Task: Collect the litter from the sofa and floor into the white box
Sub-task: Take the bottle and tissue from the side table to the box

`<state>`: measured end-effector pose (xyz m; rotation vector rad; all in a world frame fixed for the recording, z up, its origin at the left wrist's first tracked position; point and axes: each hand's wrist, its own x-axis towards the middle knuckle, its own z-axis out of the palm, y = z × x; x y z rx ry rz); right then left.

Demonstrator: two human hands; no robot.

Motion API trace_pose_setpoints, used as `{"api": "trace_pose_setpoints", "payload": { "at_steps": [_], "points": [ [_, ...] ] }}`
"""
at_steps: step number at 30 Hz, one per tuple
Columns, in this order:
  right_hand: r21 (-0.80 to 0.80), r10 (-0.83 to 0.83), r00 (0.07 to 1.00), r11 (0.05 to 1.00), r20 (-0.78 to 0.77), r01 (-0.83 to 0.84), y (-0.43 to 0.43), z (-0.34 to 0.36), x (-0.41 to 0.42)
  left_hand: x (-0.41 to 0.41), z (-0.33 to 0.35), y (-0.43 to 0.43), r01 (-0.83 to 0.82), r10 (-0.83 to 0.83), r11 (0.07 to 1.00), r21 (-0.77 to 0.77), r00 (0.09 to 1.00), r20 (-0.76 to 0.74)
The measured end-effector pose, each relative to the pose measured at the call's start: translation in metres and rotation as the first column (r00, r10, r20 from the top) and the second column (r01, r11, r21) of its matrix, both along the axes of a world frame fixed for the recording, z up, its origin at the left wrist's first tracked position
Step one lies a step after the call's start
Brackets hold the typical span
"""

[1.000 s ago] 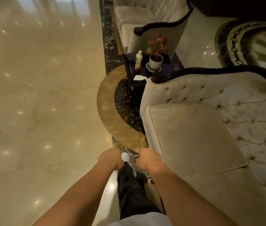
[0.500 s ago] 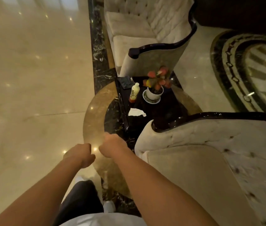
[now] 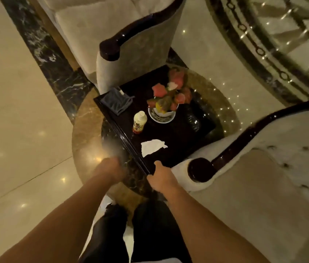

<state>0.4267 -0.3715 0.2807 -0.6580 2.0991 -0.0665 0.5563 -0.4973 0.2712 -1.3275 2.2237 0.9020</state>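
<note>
A crumpled white tissue lies on the dark side table, near its front edge. A small yellow-white bottle with a red base stands upright just beyond it. My right hand is fisted at the table's near corner, a short way below the tissue. My left hand is blurred and curled, held over the floor left of the table edge. Neither hand holds anything I can see. No white box is in view.
A potted plant with red leaves in a white bowl stands mid-table, a folded grey cloth at the far left corner. Cream tufted sofas flank the table: one beyond, one at right. Glossy marble floor spreads left.
I have stepped closer to the side table, which now fills the middle of the view. Both fists have moved forward, the right one reaching the table's near corner.
</note>
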Motion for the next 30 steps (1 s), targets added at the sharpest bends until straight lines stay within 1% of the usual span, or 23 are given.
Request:
{"api": "trace_pose_setpoints", "payload": {
  "at_steps": [3,5,7,9,12,13,15,16,17,18,19,20,21,23,25,28,30],
  "points": [
    [-0.028,-0.166,0.986,0.986,0.018,0.167,-0.027,-0.023,-0.024,-0.047,-0.012,-0.047,0.011,-0.009,0.999,0.044,0.998,-0.063],
    [-0.034,-0.24,0.97,0.97,0.022,0.241,-0.042,-0.049,-0.041,-0.074,-0.036,-0.066,-0.001,0.012,0.996,0.092,0.993,-0.117],
    [-0.018,-0.304,0.952,0.952,0.038,0.304,-0.059,-0.086,-0.06,-0.097,-0.071,-0.083,-0.04,0.056,0.991,0.128,0.99,-0.127],
    [0.034,-0.338,0.939,0.941,0.061,0.337,-0.074,-0.126,-0.075,-0.116,-0.107,-0.096,-0.116,0.136,0.979,0.167,0.984,-0.115],
    [0.077,-0.391,0.917,0.92,0.076,0.385,-0.098,-0.194,-0.101,-0.14,-0.165,-0.116,-0.328,0.358,0.926,0.187,0.92,-0.157],
    [0.086,-0.431,0.899,0.901,0.082,0.425,-0.108,-0.219,-0.111,-0.15,-0.186,-0.125,-0.361,0.39,0.916,0.173,0.904,-0.174],
    [0.159,-0.514,0.854,0.853,0.082,0.498,-0.119,-0.259,-0.121,-0.162,-0.219,-0.136,-0.376,0.403,0.913,0.156,0.893,-0.202],
    [0.193,-0.508,0.86,0.85,0.05,0.49,-0.123,-0.272,-0.122,-0.164,-0.231,-0.141,-0.358,0.383,0.923,0.139,0.89,-0.246],
    [0.198,-0.471,0.882,0.862,-0.021,0.466,-0.125,-0.282,-0.121,-0.165,-0.241,-0.145,-0.319,0.344,0.939,0.128,0.889,-0.302],
    [0.169,-0.422,0.9,0.885,-0.107,0.435,-0.126,-0.289,-0.121,-0.168,-0.248,-0.148,-0.266,0.293,0.956,0.124,0.888,-0.355],
    [0.113,-0.414,0.895,0.894,-0.165,0.434,-0.126,-0.296,-0.122,-0.17,-0.254,-0.15,-0.216,0.251,0.967,0.134,0.888,-0.385],
    [0.057,-0.462,0.872,0.877,-0.163,0.476,-0.126,-0.299,-0.126,-0.173,-0.258,-0.152,-0.18,0.228,0.972,0.153,0.885,-0.406],
    [0.023,-0.52,0.845,0.85,-0.125,0.526,-0.126,-0.301,-0.129,-0.175,-0.261,-0.153,-0.166,0.225,0.971,0.172,0.877,-0.425],
    [0.031,-0.546,0.835,0.835,-0.063,0.549,-0.127,-0.301,-0.136,-0.179,-0.264,-0.154,-0.17,0.238,0.968,0.186,0.854,-0.463],
    [0.003,-0.569,0.82,0.821,-0.068,0.57,-0.131,-0.295,-0.144,-0.181,-0.263,-0.157,-0.156,0.231,0.968,0.197,0.863,-0.45],
    [-0.058,-0.601,0.798,0.799,-0.051,0.598,-0.143,-0.273,-0.151,-0.184,-0.257,-0.161,-0.072,0.136,0.979,0.192,0.929,-0.344],
    [-0.074,-0.601,0.798,0.799,-0.04,0.597,-0.145,-0.253,-0.15,-0.182,-0.245,-0.157,-0.043,0.101,0.979,0.2,0.954,-0.284]
  ]
}}
